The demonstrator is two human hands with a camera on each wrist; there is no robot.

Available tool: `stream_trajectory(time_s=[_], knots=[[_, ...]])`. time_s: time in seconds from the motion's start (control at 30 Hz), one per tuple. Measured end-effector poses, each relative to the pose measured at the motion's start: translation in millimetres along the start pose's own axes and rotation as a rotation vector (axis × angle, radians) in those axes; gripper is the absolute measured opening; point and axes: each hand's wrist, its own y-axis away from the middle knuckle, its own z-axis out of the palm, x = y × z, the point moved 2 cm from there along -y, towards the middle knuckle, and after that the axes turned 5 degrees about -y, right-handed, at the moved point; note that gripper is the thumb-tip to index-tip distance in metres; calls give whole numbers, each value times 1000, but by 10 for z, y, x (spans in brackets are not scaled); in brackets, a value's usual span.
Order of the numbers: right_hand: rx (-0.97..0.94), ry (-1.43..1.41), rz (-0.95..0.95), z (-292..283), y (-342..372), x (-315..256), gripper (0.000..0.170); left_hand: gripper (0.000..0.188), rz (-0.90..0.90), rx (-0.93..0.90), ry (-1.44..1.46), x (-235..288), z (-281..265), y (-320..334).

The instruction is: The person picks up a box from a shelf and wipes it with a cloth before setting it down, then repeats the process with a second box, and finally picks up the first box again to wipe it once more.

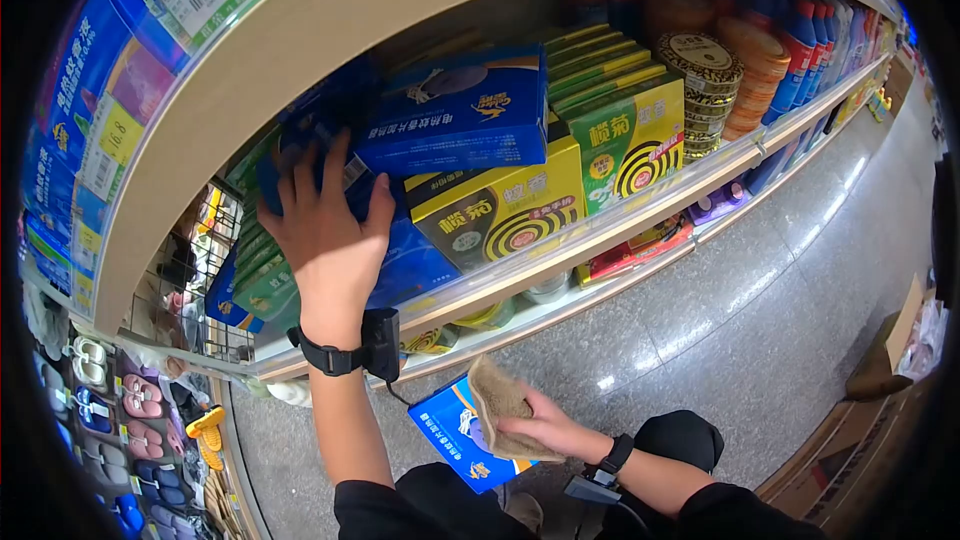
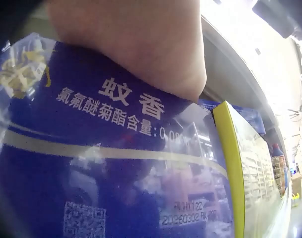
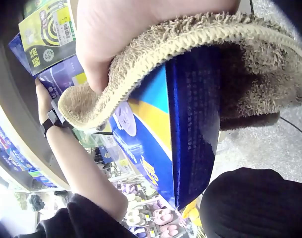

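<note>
My left hand (image 1: 325, 230) reaches into the shelf, fingers spread over blue packages at its left end. Close under that wrist, the left wrist view has a glossy blue mosquito-coil package (image 2: 116, 183) with white lettering. Beside the hand, a blue mosquito-mat heater box (image 1: 460, 115) lies on top of a yellow and black coil box (image 1: 500, 210). Low in front of the body, my right hand (image 1: 550, 427) grips a brown fluffy cloth (image 1: 500, 395) folded over another blue heater box (image 1: 443, 428). The cloth hides part of that box.
Green and yellow coil boxes (image 1: 635, 145), round tins (image 1: 700, 80) and blue spray bottles (image 1: 800, 45) line the shelf to the right. A shelf above (image 1: 400, 0) overhangs the left arm. Slippers (image 1: 140, 395) hang at lower left; a cardboard box (image 1: 890, 340) stands at right.
</note>
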Motion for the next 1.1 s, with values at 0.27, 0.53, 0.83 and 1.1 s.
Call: stream_trajectory(time_s=[0.27,0.53,0.83,1.1], knots=[[49,-77,20,-13,-69,95,73,42,6,140,59,4,-8,39],[65,-3,-85,4,-79,109,70,19,-6,344,266,-1,-1,99],[80,51,-59,30,-23,13,66,22,38,553,333,2,9,190],[95,27,-66,33,-41,121,61,19,12,375,322,230,-220,157]])
